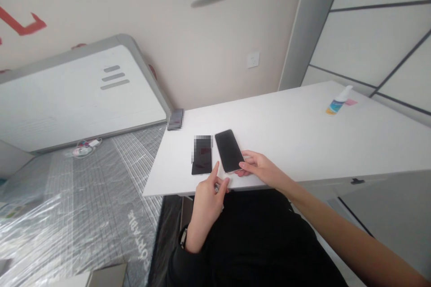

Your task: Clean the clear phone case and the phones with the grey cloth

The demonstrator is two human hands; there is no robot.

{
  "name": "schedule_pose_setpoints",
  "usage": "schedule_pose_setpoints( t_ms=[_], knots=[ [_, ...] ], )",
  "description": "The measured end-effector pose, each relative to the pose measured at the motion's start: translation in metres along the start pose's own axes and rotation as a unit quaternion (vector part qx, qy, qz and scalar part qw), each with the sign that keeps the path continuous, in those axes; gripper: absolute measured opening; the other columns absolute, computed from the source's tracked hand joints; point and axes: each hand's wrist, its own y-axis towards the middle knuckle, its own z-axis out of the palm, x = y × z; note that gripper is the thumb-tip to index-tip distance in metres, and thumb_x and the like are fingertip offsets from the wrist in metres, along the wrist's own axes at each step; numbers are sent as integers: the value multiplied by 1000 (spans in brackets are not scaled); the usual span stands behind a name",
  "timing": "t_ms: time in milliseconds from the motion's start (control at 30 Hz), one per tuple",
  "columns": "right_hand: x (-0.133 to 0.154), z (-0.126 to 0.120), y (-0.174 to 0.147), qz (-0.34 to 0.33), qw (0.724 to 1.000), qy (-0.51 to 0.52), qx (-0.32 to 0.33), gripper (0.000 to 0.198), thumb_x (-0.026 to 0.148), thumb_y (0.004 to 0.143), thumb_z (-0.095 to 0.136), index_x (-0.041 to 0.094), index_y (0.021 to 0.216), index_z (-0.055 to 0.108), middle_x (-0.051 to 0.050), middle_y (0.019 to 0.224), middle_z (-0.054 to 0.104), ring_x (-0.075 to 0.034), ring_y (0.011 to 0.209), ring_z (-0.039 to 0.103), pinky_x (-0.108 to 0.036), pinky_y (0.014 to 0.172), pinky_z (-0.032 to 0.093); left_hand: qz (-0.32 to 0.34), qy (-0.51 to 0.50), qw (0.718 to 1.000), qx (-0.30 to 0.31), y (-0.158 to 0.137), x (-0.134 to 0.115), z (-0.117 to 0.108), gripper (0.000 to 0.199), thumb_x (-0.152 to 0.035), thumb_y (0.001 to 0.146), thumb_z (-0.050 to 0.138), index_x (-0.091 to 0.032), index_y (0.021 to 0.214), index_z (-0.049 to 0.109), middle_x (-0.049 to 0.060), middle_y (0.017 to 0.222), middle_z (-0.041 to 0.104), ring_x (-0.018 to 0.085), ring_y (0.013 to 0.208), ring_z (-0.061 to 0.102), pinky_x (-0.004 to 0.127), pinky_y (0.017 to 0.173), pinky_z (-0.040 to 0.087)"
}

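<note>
- Two phones lie face up side by side near the table's [303, 143] front left corner, both screens dark.
- The right hand [261, 168] rests on the table with its fingers touching the near right edge of the larger phone [229, 150]; the fingers lie loosely curled against it, not closed round it.
- The left hand [207, 197] hovers at the front edge, just below the smaller phone [202, 156], index finger stretched toward it and a small object pinched between thumb and fingers; I cannot tell what it is.
- By my reading, the work is at an early stage: both phones lie flat and neither is lifted.
- A spray bottle [338, 101] stands well apart near the far right corner, with a pink slip beside it.
- The table's middle and right side offer broad room; the phones sit near the front edge, so little margin remains there.
- A bed wrapped in plastic lies to the left.
</note>
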Motion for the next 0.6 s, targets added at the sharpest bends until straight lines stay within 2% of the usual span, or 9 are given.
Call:
schedule_pose_setpoints(
  t_ms=[100, 167, 233, 267, 333, 467, 600],
  knots=[
    [-2, 4, 4, 9, 1000, -13, -14, 53, 36, 94, 69, 13, 141, 56, -9, 89, 81, -23, 83, 80, -39, 84, 64, 1, 89, 990, -111, -3, 12, -23, 55, -37, 101, 56, -17, 152, 52, 3, 93, 78, 15, 58, 61, 29, 67, 49],
    [0, 8, 5, 20, 999, -33, -37, 66, 30, 98, 62, 12, 157, 40, -7, 88, 81, -22, 81, 78, -39, 83, 64, -17, 180, 970, -165, 0, 20, -36, 59, -38, 99, 62, -20, 154, 49, 8, 119, 76, 16, 64, 66, 32, 69, 53],
    [3, 13, 4, 30, 995, -69, -59, 75, 28, 99, 56, 11, 165, 24, -7, 90, 80, -22, 80, 77, -39, 82, 63, -44, 260, 951, -160, 6, 27, -43, 64, -41, 97, 66, -19, 154, 49, 12, 140, 68, 24, 85, 75, 35, 74, 57],
    [5, 16, 4, 32, 993, -98, -65, 76, 28, 100, 54, 10, 166, 22, -7, 91, 80, -22, 79, 77, -39, 80, 62, -56, 287, 945, -144, 9, 29, -44, 64, -43, 97, 67, -18, 154, 50, 14, 145, 65, 28, 96, 76, 38, 77, 59],
    [9, 20, 2, 23, 979, -188, -77, 71, 30, 100, 52, 9, 164, 30, -8, 92, 79, -23, 79, 75, -39, 80, 60, -66, 317, 939, -115, 14, 31, -42, 60, -46, 98, 65, -17, 149, 55, 14, 150, 63, 34, 108, 75, 42, 83, 61],
    [16, 31, -3, -2, 909, -405, -101, 59, 31, 99, 52, 11, 154, 50, -5, 86, 77, -25, 80, 73, -37, 79, 53, -61, 335, 934, -109, 18, 30, -33, 53, -48, 99, 63, -18, 142, 60, 12, 150, 62, 34, 105, 76, 45, 84, 63],
    [26, 45, -6, 19, 837, -536, -109, 54, 28, 101, 48, 14, 153, 52, -6, 85, 78, -27, 82, 75, -33, 71, 49, -52, 339, 932, -114, 14, 26, -28, 54, -47, 98, 64, -17, 142, 58, 12, 148, 64, 33, 109, 76, 43, 84, 63]
  ],
)
